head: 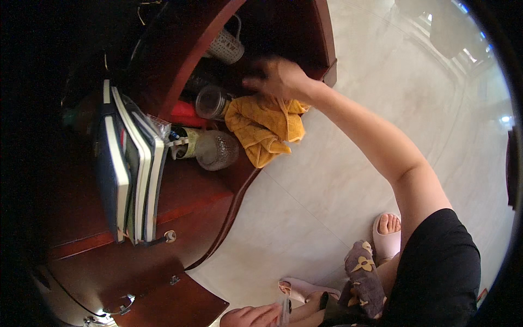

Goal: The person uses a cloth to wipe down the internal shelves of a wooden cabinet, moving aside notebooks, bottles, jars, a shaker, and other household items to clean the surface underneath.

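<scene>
My right hand (282, 79) reaches into the dark red wooden cabinet, blurred, with thumb and fingers apart. It is above a crumpled orange-yellow towel (265, 126), which hangs over the shelf's edge. Left of the hand are a patterned cup with a handle (226, 47) and a clear jar lying on its side (210, 102). Below these sit a red object (186, 112) and a textured glass vessel (217, 150). My left hand (253, 316), at the bottom edge and partly cut off, holds a clear plastic item (283, 312), whose kind I cannot tell.
Several notebooks (149, 180) stand on the cabinet beside a printed container (186, 143). An opened cabinet door (175, 298) is at the lower left. Pale floor tiles (294, 196) spread to the right, with my slippered feet (387, 235) and grey floral fabric (363, 274) near the bottom.
</scene>
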A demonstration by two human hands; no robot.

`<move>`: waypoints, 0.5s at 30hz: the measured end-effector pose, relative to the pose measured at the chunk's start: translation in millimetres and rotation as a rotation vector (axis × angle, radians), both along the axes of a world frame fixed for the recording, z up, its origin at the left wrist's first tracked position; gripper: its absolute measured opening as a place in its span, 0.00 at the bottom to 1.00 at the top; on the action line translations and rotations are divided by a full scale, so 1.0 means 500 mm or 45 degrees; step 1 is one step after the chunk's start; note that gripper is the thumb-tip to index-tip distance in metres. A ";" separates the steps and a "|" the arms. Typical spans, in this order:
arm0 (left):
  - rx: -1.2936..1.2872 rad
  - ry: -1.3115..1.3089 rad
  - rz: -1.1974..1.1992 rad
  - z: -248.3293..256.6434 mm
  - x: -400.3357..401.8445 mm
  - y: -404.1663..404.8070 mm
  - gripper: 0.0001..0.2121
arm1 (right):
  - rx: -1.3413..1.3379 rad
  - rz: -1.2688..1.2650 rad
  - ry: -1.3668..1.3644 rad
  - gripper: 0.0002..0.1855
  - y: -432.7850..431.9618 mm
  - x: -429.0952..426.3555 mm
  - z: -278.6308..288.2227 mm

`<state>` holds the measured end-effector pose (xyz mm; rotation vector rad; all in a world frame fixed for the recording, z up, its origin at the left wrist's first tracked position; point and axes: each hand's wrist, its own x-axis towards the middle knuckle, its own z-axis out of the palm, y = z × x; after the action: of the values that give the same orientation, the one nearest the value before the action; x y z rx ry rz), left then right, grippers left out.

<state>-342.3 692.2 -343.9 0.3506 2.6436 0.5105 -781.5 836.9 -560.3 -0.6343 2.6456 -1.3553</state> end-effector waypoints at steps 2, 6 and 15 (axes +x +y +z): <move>0.001 -0.028 0.018 0.007 0.007 0.003 0.12 | -0.039 -0.197 -0.110 0.42 -0.015 -0.053 0.018; -0.040 -0.224 0.086 0.039 0.010 0.010 0.14 | -0.267 -0.291 -0.099 0.45 -0.115 -0.197 -0.077; -0.004 -0.389 0.280 0.135 -0.053 0.053 0.16 | -0.422 -0.179 -0.256 0.49 -0.181 -0.196 -0.082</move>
<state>-368.9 718.7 -276.2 -0.0213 2.3948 0.5779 -879.7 746.5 -601.4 -0.3225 2.3660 -1.8134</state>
